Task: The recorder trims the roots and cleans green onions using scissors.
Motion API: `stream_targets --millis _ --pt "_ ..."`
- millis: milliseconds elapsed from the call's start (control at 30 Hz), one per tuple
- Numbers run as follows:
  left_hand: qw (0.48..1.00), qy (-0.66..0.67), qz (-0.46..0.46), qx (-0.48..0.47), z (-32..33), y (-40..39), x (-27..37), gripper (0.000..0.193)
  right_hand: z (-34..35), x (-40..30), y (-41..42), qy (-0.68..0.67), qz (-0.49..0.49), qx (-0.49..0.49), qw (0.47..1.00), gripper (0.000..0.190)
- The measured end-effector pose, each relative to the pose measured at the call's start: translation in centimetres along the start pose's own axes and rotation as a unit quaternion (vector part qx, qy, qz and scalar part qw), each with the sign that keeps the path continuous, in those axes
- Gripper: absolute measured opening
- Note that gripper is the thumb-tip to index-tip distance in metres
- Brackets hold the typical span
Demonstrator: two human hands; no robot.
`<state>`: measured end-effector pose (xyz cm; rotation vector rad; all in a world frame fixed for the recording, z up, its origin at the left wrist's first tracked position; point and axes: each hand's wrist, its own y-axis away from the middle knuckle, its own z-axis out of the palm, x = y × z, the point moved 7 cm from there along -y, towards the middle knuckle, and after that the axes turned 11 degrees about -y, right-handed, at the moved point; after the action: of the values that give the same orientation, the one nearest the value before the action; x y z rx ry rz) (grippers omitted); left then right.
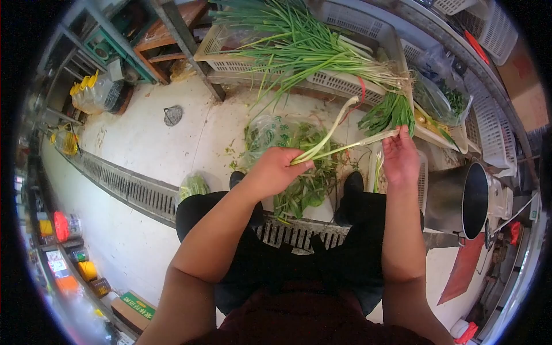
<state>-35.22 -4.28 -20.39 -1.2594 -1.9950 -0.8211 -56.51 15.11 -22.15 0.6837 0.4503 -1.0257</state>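
My left hand is closed around the stalks of two green onions. One stalk bends upward to its pale root end. The other stretches to the right, where my right hand pinches its whitish end between thumb and fingers. Beneath my hands, a heap of leafy green scraps lies on the floor between my shoes, partly on a clear plastic bag. Beyond them a large bunch of green onions, with a red tie hanging near its root end, rests across plastic baskets.
Leafy greens hang at the rim of a cream plastic basket. A large metal pot lies tipped at my right. A slotted drain grate runs across the floor under me. Bagged greens sit by my left knee.
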Motion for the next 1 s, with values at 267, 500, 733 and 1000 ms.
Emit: stream_targets --millis 267,500,733,1000 --pt "0.998 -0.016 -0.055 0.013 -2.9 0.7 -1.5 0.025 -1.4 -3.9 -1.5 -0.012 -0.060 -0.013 0.998 0.017" --pt "0.999 -0.003 -0.014 0.031 -1.7 0.5 -1.2 0.026 4.0 4.6 4.6 0.107 0.212 -0.137 0.962 0.018" --pt "0.999 -0.009 -0.044 -0.002 -1.0 0.3 -1.0 0.024 2.3 4.6 3.1 0.232 0.068 -0.193 0.951 0.012" --pt "0.997 0.013 -0.072 -0.001 -1.6 0.4 -2.1 0.023 1.9 0.6 1.8 0.202 -0.016 -0.090 0.975 0.010"
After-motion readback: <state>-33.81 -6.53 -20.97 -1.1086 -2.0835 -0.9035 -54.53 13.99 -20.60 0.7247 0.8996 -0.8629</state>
